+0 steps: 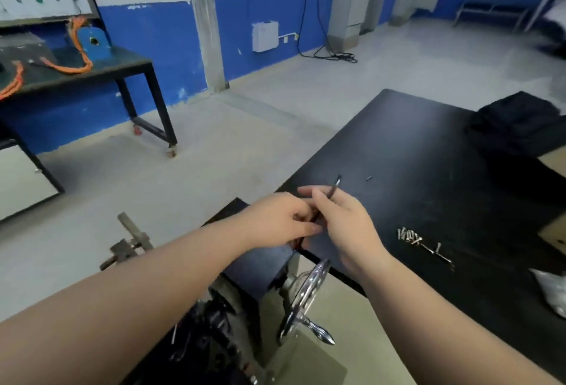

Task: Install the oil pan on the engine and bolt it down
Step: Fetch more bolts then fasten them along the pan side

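My two hands meet at the near-left corner of the black table (413, 152). My right hand (340, 219) grips a thin dark tool (334, 186) whose tip sticks up past the fingers. My left hand (275, 221) has its fingers curled around the tool's lower end. Several silver bolts (424, 244) lie loose on the table to the right of my hands. Below my arms, the dark engine (214, 332) sits on a stand with a chrome handwheel (306, 299). A black boxy part (257, 268) lies under my left hand. The oil pan is not clearly identifiable.
A small dark piece (369, 178) lies alone on the table beyond my hands. Black cloth (517, 121) sits at the table's far right. A silver bag (551, 293) is at the right edge. A wheeled workbench (92, 69) with orange cables stands at the left wall.
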`<action>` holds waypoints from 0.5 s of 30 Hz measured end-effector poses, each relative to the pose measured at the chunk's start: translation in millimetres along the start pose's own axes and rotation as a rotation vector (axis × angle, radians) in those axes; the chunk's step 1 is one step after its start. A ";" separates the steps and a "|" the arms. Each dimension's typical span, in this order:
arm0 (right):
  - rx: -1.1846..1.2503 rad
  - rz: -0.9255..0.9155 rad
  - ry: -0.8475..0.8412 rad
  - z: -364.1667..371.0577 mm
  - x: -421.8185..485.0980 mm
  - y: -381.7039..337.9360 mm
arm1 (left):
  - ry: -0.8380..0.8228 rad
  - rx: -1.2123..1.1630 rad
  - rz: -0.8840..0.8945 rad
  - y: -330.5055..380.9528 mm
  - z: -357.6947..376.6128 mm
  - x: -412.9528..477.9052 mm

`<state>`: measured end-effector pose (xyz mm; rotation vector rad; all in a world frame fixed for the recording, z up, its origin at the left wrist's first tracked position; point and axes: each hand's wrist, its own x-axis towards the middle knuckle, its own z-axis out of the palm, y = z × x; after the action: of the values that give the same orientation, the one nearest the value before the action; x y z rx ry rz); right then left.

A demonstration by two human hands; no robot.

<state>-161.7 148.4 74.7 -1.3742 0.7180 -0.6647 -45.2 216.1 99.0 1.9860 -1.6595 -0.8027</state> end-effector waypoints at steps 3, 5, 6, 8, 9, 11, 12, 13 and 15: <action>0.122 0.119 0.121 -63.0 -5.4 22.4 | -0.061 0.089 0.023 28.3 53.1 43.4; 0.185 0.166 0.211 -106.6 -7.8 36.9 | -0.128 0.068 0.020 46.4 88.8 72.1; 0.225 0.196 0.250 -127.6 -8.7 43.6 | -0.165 0.047 0.018 54.6 105.3 86.6; 0.319 0.256 0.317 -169.8 -10.0 57.0 | -0.225 0.013 0.020 69.8 134.5 113.5; 0.351 0.281 0.358 -190.6 -9.5 63.8 | -0.246 -0.005 0.015 76.1 147.1 126.3; 0.320 0.341 0.467 -231.3 -5.1 77.9 | -0.278 -0.043 -0.029 84.4 168.5 150.8; 0.275 0.372 0.518 -250.3 -1.9 85.4 | -0.283 -0.055 -0.058 86.4 177.5 163.1; 0.229 0.401 0.555 -267.0 2.2 92.9 | -0.278 -0.059 -0.089 86.6 184.5 174.8; 0.129 0.471 0.588 -294.4 11.4 107.2 | -0.241 -0.053 -0.155 83.7 193.9 198.1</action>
<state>-384.0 -34.3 -49.7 -0.8359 1.3893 -0.7207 -213.3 13.4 -21.4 2.0663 -1.6056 -1.1718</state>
